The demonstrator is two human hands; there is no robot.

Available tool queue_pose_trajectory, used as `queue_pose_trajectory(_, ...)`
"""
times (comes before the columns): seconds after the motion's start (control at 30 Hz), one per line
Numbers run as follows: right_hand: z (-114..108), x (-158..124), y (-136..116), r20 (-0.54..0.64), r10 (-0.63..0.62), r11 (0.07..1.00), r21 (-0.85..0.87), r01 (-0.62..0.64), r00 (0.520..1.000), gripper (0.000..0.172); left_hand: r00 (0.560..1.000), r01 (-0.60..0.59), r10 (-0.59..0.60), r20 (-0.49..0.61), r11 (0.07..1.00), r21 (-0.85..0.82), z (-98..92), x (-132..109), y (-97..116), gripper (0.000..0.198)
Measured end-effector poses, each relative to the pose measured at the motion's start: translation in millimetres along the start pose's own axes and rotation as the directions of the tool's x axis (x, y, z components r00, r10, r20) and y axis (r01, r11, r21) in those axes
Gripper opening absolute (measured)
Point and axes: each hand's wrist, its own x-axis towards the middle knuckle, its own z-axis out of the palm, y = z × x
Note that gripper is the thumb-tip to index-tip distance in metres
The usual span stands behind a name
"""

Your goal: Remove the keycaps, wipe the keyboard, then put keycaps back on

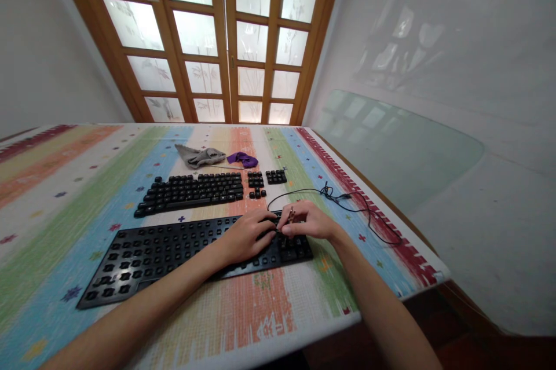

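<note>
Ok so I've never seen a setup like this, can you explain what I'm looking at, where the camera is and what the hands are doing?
There's no machine here. One camera worn on a person's head looks down at their own bare hands. On a striped tablecloth lies a black keyboard, seemingly stripped of its keycaps. The keycaps sit in rows beyond it, with a grey cloth, a purple cloth and a black cable nearby. The left hand rests on the keyboard's right end, and the right hand pinches a small brownish tool.
</note>
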Motion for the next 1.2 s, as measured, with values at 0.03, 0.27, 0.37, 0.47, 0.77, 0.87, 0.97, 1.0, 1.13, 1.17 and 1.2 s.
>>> queue_pose_trajectory(0.03, 1.0, 0.7, 0.7, -0.017, 0.027, 0.999, 0.023, -0.027, 0.999, 0.030, 1.000, -0.003, 0.003, 0.001, 1.000, -0.004, 0.1, 0.0, 0.0, 0.022)
queue_pose_trajectory(0.27, 1.8, 6.5, 13.1, -0.159, 0.192, 0.966, 0.202, -0.159, 0.968, 0.037, 1.000, 0.009, -0.009, 0.001, 0.999, -0.037, 0.6, -0.2, -0.5, 0.018)
queue_pose_trajectory(0.37, -2.4, 5.9, 14.6, -0.198, 0.172, 0.958, 0.260, -0.118, 0.965, 0.036, 0.998, 0.051, -0.053, -0.017, 0.995, -0.089, -4.0, -1.0, 0.1, 0.030)
queue_pose_trajectory(0.47, -5.4, 5.1, 14.2, -0.237, 0.122, 0.958, 0.282, -0.052, 0.964, 0.037, 0.994, 0.099, -0.105, -0.035, 0.982, -0.159, -9.2, -2.1, 0.4, 0.055)
queue_pose_trajectory(0.77, -7.4, 4.5, 22.4, -0.239, 0.002, 0.958, 0.279, 0.066, 0.971, 0.035, 0.969, 0.211, -0.242, -0.055, 0.919, -0.332, -11.4, 1.8, -1.0, 0.049)
queue_pose_trajectory(0.87, -8.6, 4.2, 23.8, -0.240, -0.010, 0.954, 0.289, 0.081, 0.971, 0.032, 0.972, 0.209, -0.235, -0.019, 0.895, -0.395, -11.7, 2.6, 1.4, 0.051)
queue_pose_trajectory(0.97, -9.0, 4.0, 22.5, -0.232, -0.027, 0.949, 0.299, 0.097, 0.972, 0.032, 0.965, 0.243, -0.260, 0.020, 0.871, -0.427, -10.2, 3.9, 2.6, 0.053)
queue_pose_trajectory(1.0, -9.0, 3.9, 21.9, -0.232, -0.032, 0.948, 0.300, 0.103, 0.972, 0.033, 0.962, 0.255, -0.272, 0.026, 0.861, -0.441, -9.2, 4.6, 2.2, 0.053)
queue_pose_trajectory(1.13, -8.9, 3.0, 20.5, -0.242, -0.043, 0.945, 0.304, 0.118, 0.969, 0.035, 0.944, 0.273, -0.328, 0.023, 0.743, -0.612, -4.7, 7.3, -3.0, 0.057)
queue_pose_trajectory(1.17, -9.1, 2.7, 20.4, -0.242, -0.040, 0.945, 0.305, 0.115, 0.969, 0.035, 0.940, 0.274, -0.340, 0.032, 0.694, -0.665, -4.0, 7.8, -4.6, 0.058)
queue_pose_trajectory(1.2, -9.3, 2.4, 20.2, -0.245, -0.036, 0.945, 0.306, 0.112, 0.969, 0.036, 0.937, 0.274, -0.348, 0.045, 0.646, -0.713, -3.8, 8.2, -5.9, 0.060)
